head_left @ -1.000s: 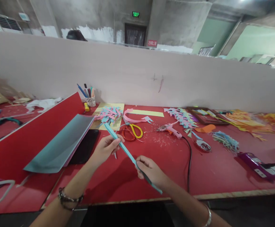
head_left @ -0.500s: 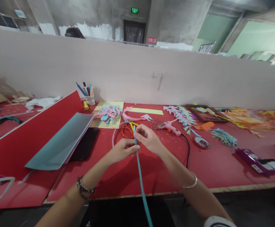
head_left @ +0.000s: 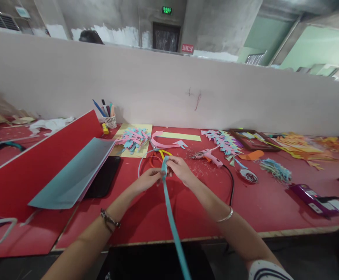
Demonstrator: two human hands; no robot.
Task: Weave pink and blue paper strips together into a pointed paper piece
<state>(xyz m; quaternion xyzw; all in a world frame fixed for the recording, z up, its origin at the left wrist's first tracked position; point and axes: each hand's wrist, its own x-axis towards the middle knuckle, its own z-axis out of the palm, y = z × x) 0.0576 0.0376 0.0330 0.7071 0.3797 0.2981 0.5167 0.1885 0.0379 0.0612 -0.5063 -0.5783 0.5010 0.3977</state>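
Observation:
A long blue paper strip runs from between my hands down over the table's front edge. My left hand pinches it from the left, a little below its upper end. On the right side, my right hand grips the strip near that end, with the fingertips curled round it. The hands are close together above the red table. Just behind them lie scissors with yellow handles, partly covered, and an orange-red ring shape. A pale thin loop curves beside my left hand.
A pink glue gun with a black cord lies to the right. Fringed pink and blue paper is behind it. Blue paper sheets lean by a red board at left. A purple power strip sits at far right.
The strip's upper end has turned, so its flat face now shows between the fingers. My left hand has moved slightly up and left; my right hand has shifted slightly down.

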